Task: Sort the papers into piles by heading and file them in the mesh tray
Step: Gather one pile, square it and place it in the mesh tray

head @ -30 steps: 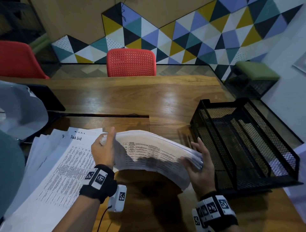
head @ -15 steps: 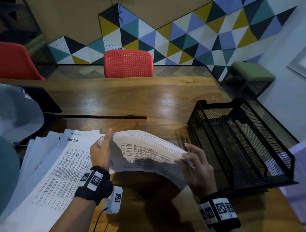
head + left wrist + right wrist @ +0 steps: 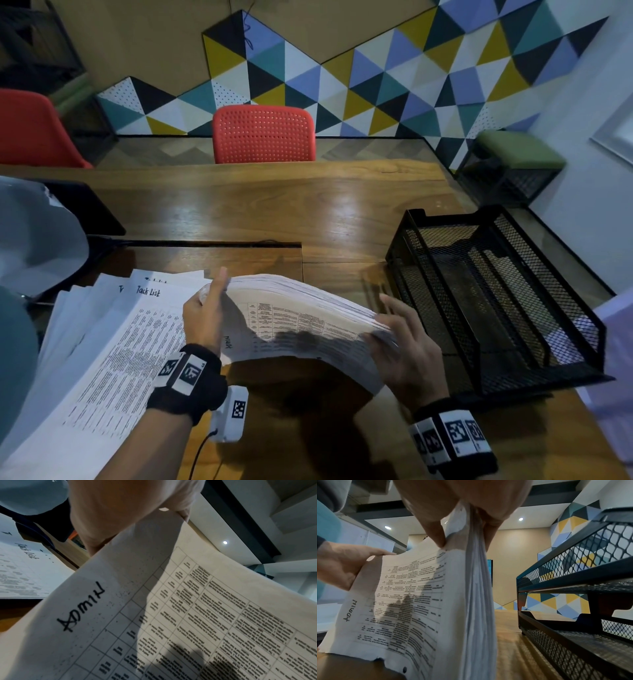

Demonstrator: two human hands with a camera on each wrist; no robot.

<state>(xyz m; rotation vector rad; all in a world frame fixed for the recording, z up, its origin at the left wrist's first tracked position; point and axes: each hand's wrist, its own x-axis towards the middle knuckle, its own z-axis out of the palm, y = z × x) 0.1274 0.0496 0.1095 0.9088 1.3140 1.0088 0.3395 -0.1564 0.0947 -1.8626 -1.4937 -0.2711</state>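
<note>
The ADMIN stack (image 3: 301, 318) is pinched at opposite ends by the left hand (image 3: 202, 315) and right hand (image 3: 407, 353), presumably for transfer to the mesh tray (image 3: 496, 308).

The counter (image 3: 342, 212) is varnished brown wood, glossy enough to mirror the ceiling lights. The stack of papers (image 3: 308, 322) is thin matt white paper with printed tables. The mesh tray (image 3: 496, 308) is black-coated metal mesh, matt. The red chair (image 3: 263, 137) back is perforated smooth plastic. The wristbands (image 3: 186, 387) are black cloth.
</note>
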